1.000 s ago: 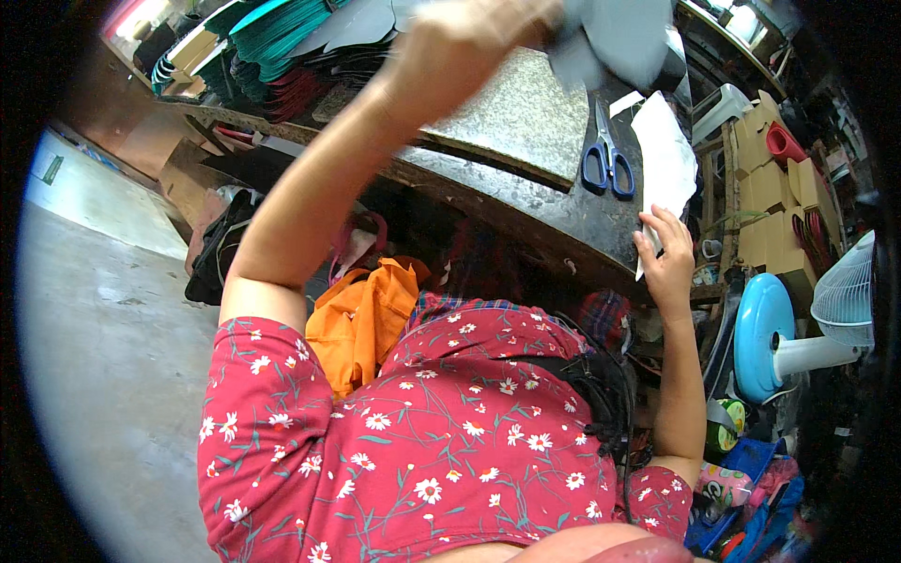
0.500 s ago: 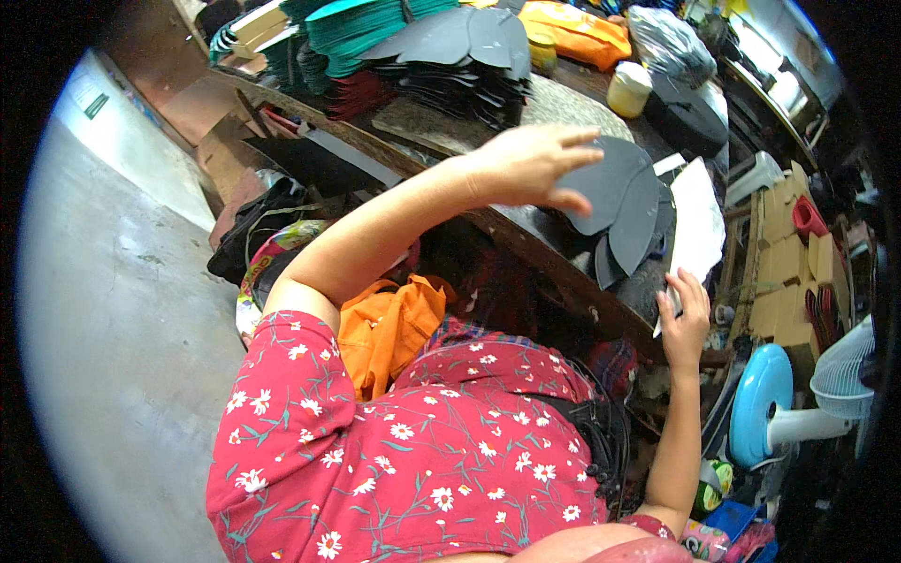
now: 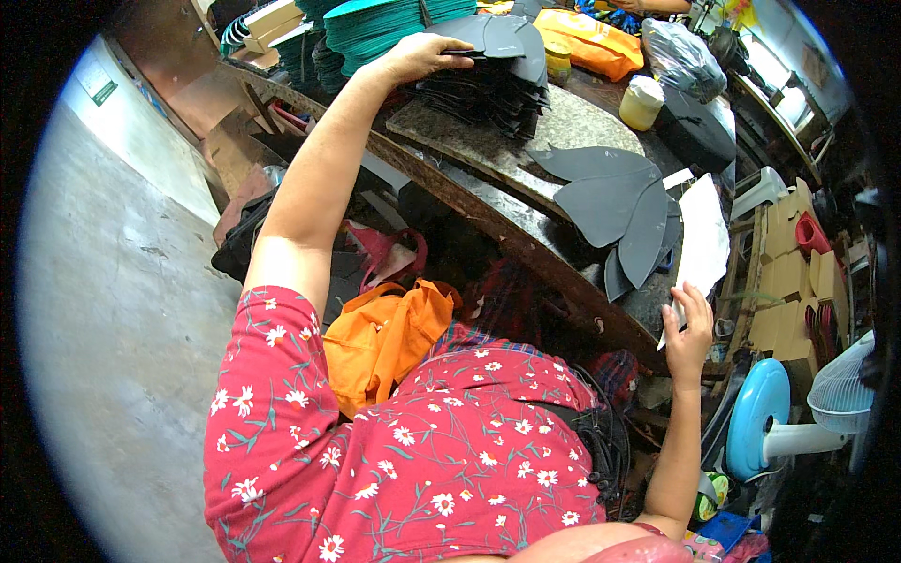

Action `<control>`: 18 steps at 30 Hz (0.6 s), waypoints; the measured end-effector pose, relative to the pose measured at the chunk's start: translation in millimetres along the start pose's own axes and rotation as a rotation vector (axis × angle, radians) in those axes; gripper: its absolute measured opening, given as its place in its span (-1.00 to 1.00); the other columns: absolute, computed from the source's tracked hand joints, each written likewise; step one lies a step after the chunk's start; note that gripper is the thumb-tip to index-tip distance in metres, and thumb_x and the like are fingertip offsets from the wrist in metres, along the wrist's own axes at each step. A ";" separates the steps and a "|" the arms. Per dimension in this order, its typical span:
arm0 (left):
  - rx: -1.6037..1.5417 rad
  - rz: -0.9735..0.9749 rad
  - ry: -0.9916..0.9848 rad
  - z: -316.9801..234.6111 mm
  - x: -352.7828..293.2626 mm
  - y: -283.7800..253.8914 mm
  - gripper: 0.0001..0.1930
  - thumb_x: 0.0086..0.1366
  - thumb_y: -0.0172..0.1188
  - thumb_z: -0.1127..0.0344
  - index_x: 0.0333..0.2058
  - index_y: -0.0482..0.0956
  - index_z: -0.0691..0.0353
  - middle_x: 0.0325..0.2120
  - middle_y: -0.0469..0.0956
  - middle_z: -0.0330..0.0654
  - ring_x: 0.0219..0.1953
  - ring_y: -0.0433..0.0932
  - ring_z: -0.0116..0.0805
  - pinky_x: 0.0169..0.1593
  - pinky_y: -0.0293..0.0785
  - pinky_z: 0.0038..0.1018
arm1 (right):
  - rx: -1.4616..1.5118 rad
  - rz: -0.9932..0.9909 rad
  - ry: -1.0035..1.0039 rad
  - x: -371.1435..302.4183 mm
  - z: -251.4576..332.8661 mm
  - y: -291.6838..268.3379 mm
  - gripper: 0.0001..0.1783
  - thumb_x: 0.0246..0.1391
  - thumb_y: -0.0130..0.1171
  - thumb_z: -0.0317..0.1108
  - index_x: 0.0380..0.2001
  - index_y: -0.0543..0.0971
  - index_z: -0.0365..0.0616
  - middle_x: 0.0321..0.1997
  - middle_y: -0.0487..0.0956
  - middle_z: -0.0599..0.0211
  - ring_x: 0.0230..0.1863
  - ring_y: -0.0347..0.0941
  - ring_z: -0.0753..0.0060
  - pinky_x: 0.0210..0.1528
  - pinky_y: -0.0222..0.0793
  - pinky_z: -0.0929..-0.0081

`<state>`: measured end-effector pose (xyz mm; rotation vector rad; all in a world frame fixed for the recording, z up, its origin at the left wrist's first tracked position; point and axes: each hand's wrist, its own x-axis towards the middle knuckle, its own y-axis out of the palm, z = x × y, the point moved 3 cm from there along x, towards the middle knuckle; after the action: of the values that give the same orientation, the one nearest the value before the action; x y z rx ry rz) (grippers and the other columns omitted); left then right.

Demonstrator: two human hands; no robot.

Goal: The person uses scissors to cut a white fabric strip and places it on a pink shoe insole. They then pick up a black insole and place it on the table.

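My left hand reaches far out to a tall stack of dark grey cut pieces. Its fingers and thumb pinch the edge of a top grey piece. On the bench's near right part, several leaf-shaped grey pieces lie fanned out and overlapping. Beside them is a long white sheet, and my right hand grips its lower end between thumb and fingers.
Green stacked sheets stand left of the grey stack. Behind lie an orange bag, a jar and a black round object. A blue-and-white fan stands at right. Another person's hand shows at the top.
My left hand has moved away from the fanned grey pieces, up and left to the tall stack, and closed on a top piece. My right hand stays at the white sheet.
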<state>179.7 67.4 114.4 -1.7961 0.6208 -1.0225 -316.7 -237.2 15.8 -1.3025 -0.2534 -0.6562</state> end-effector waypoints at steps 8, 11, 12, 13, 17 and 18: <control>-0.028 -0.190 -0.051 -6.4 21.4 -5.7 -0.52 0.39 0.10 -0.14 0.05 0.60 0.08 -0.12 0.65 0.03 -0.06 0.63 0.03 0.04 0.50 -0.30 | -0.014 0.019 0.007 0.8 1.6 -2.3 -0.67 0.06 0.28 -0.34 -0.08 0.63 -0.15 0.16 0.55 0.10 0.22 0.41 0.02 0.31 0.23 0.14; 0.133 0.056 0.050 -20.3 24.9 5.6 -0.50 0.33 0.17 -0.18 0.13 0.57 -0.08 -0.06 0.63 0.03 -0.01 0.60 0.07 0.08 0.49 -0.24 | -0.025 0.025 0.005 1.1 1.2 -3.1 -0.67 0.06 0.28 -0.33 -0.07 0.63 -0.15 0.16 0.55 0.10 0.22 0.41 0.02 0.31 0.24 0.15; 0.122 0.061 0.069 -20.8 23.0 3.4 -0.45 0.27 0.22 -0.20 0.17 0.54 -0.17 -0.01 0.61 0.03 0.02 0.59 0.06 0.10 0.48 -0.21 | -0.031 0.026 0.014 0.6 0.9 -3.2 -0.67 0.06 0.28 -0.33 -0.07 0.63 -0.15 0.16 0.55 0.10 0.22 0.41 0.02 0.31 0.24 0.15; 0.159 0.103 0.083 -20.1 22.7 1.3 -0.44 0.24 0.27 -0.18 0.19 0.53 -0.18 0.01 0.61 0.00 0.04 0.59 0.05 0.12 0.47 -0.22 | -0.029 0.026 0.007 0.3 1.2 -3.5 -0.67 0.07 0.28 -0.33 -0.07 0.63 -0.15 0.16 0.55 0.10 0.22 0.41 0.03 0.31 0.24 0.15; 0.106 0.161 0.104 -11.4 19.3 -7.0 -0.43 0.26 0.29 -0.09 0.23 0.48 -0.21 -0.02 0.63 -0.04 0.00 0.62 -0.07 0.12 0.48 -0.29 | -0.032 0.021 0.001 0.3 2.5 -3.9 -0.67 0.08 0.28 -0.32 -0.07 0.63 -0.14 0.16 0.55 0.11 0.22 0.41 0.03 0.30 0.25 0.16; 0.100 0.196 0.103 -9.4 20.0 -8.0 -0.44 0.28 0.28 -0.06 0.25 0.46 -0.22 -0.03 0.64 -0.04 -0.01 0.62 -0.09 0.12 0.48 -0.31 | -0.037 0.022 0.002 0.3 2.8 -4.1 -0.67 0.08 0.28 -0.32 -0.07 0.63 -0.14 0.16 0.54 0.11 0.21 0.41 0.03 0.29 0.26 0.17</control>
<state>182.0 51.0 131.1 -1.5696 0.7793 -0.9983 -318.3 -235.1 20.0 -1.3383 -0.2264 -0.6461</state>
